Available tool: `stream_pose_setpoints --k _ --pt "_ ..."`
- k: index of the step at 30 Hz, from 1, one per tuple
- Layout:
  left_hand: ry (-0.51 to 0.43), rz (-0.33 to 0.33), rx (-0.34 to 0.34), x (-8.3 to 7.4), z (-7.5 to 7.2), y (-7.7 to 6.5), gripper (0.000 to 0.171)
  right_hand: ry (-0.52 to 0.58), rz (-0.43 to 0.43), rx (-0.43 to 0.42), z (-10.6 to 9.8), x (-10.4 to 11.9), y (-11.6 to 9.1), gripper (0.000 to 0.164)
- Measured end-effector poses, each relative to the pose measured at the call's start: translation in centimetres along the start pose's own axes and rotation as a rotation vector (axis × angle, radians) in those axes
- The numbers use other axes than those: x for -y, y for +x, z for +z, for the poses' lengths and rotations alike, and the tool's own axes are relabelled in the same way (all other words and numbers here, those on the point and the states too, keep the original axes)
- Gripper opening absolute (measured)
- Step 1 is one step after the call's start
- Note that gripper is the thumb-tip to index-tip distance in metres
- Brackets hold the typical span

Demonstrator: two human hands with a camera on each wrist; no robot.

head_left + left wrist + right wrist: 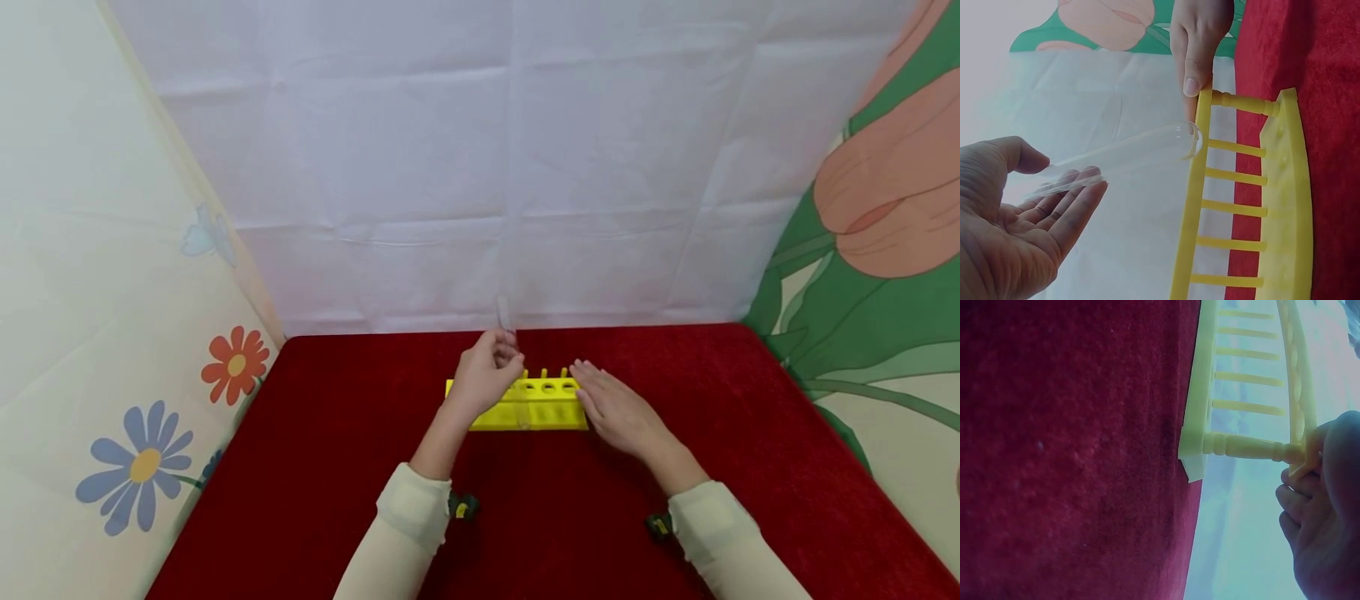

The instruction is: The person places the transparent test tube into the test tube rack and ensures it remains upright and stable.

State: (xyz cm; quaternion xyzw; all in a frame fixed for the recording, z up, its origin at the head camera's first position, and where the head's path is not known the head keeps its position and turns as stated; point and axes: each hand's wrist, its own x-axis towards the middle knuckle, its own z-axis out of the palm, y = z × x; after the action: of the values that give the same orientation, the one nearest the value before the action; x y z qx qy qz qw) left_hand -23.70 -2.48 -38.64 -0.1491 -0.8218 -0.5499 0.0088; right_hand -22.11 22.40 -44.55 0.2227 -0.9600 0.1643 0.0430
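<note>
A clear test tube [1141, 150] with a rounded end is pinched by my left hand [1029, 219], its thumb on one side and fingers on the other. In the left wrist view the rounded end overlaps the top plate of a yellow test tube rack [1285, 187]. In the head view the tube's other end [504, 312] sticks up above my left hand [485, 371]. My right hand [618, 412] is at the rack's right end. The right wrist view has this hand [1329, 512] gripping the end of the rack's top plate, fingers partly in shadow.
The rack stands on a red cloth-covered table [337, 467], with a row of round holes on top and several short pegs behind. A white sheet [390, 167] hangs at the back. Flower-printed panels [885, 333] flank both sides. A small dark device [462, 507] sits at the left wrist.
</note>
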Motion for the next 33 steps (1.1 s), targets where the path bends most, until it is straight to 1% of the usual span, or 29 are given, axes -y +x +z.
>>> stream_pose_setpoints --k 10,16,21,28,33 --pt "-0.024 0.012 -0.016 -0.2 1.0 0.8 0.025 0.001 -0.001 -0.002 0.0 0.0 -0.1 0.049" --pt "0.002 0.035 -0.036 -0.5 1.5 1.3 0.024 0.002 -0.012 -0.008 0.0 -0.1 -0.1 0.049" --pt "0.011 0.028 -0.040 -0.8 1.8 1.9 0.022 -0.004 -0.019 -0.005 0.1 -0.2 0.0 0.049" --pt "0.021 0.008 -0.042 -1.3 2.2 2.9 0.034 -0.007 -0.026 -0.010 0.0 -0.2 0.1 0.048" --pt "0.016 -0.003 -0.039 -1.4 2.7 3.5 0.035 -0.001 -0.023 -0.013 0.2 -0.1 0.1 0.048"
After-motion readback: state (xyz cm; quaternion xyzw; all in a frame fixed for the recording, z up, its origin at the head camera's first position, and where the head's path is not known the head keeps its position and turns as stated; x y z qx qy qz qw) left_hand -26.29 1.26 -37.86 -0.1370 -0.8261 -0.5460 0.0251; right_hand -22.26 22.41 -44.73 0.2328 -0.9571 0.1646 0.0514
